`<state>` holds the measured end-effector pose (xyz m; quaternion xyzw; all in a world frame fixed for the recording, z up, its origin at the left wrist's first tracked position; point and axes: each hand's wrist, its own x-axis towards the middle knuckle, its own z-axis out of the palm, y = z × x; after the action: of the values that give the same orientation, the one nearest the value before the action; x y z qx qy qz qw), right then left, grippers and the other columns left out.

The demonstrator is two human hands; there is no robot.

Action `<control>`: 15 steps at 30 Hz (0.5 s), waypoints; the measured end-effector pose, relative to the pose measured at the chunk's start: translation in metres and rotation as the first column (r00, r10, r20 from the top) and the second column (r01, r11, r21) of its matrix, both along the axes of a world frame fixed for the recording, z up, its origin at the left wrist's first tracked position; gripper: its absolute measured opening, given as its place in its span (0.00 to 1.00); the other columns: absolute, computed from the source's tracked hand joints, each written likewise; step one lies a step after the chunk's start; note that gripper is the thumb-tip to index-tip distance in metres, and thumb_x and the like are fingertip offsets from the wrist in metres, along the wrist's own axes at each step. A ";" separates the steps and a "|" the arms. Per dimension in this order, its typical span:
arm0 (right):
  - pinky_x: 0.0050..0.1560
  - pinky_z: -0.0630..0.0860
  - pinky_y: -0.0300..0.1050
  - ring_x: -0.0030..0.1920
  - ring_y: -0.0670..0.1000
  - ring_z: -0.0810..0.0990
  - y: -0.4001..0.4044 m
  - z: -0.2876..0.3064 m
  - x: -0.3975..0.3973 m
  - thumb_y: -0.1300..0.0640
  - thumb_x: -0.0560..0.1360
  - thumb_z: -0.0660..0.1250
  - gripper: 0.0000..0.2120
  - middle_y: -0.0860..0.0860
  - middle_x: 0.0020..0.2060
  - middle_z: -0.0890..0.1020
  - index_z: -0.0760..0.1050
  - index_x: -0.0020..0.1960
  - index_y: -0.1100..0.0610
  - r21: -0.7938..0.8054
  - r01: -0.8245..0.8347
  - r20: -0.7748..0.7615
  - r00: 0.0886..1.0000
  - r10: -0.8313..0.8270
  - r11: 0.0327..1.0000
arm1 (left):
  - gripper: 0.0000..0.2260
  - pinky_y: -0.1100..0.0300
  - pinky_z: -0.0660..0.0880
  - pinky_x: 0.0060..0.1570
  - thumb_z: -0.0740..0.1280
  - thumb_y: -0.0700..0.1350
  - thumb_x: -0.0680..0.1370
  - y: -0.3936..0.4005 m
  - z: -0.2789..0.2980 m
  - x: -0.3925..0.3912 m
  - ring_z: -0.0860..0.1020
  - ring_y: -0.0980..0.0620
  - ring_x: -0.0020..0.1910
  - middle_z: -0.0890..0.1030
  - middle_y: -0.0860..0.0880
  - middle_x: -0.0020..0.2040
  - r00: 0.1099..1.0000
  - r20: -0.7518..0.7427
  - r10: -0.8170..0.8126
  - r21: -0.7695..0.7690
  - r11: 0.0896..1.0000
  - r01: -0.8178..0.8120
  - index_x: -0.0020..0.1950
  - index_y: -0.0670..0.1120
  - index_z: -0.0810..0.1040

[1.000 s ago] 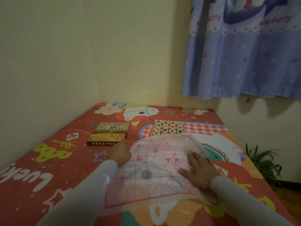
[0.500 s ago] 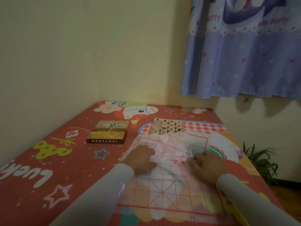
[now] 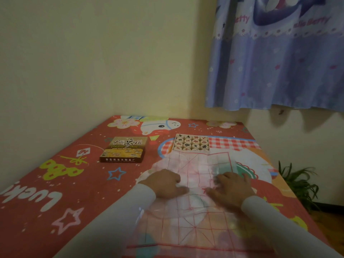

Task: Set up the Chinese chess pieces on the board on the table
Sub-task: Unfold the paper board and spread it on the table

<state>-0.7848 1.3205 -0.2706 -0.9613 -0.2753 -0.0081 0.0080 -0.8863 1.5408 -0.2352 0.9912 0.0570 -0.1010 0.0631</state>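
A thin clear plastic chess board [image 3: 193, 218] with red grid lines lies spread on the red cartoon tablecloth [image 3: 55, 192]. My left hand [image 3: 165, 183] presses on its left middle. My right hand [image 3: 232, 189] presses on its right middle, fingers spread flat. An open tray of round wooden chess pieces [image 3: 191, 143] sits just beyond the board's far edge, several pieces packed in rows with red and black characters up. No piece stands on the board.
The chess set's brown and yellow box lid [image 3: 123, 149] lies to the left of the tray. Walls close in at the back and left. A blue curtain [image 3: 279, 53] hangs at upper right. A green potted plant [image 3: 297, 185] stands on the floor by the table's right edge.
The board went from crumpled and folded to spread out flat. Both hands slid toward the board's middle and now press on it side by side.
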 end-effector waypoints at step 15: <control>0.76 0.52 0.59 0.76 0.56 0.55 -0.013 0.011 0.013 0.24 0.67 0.51 0.42 0.51 0.77 0.56 0.55 0.75 0.44 -0.025 -0.107 0.010 0.994 0.107 0.994 | 0.29 0.47 0.67 0.64 0.53 0.66 0.78 0.031 -0.013 -0.009 0.66 0.42 0.68 0.66 0.46 0.72 0.994 -0.063 0.086 0.172 0.982 -0.074 0.75 0.54 0.61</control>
<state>-0.7720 1.3074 -0.2600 -0.9451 -0.3267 -0.0098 -0.0048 -0.8954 1.5715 -0.2485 0.9858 0.1074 -0.1279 -0.0192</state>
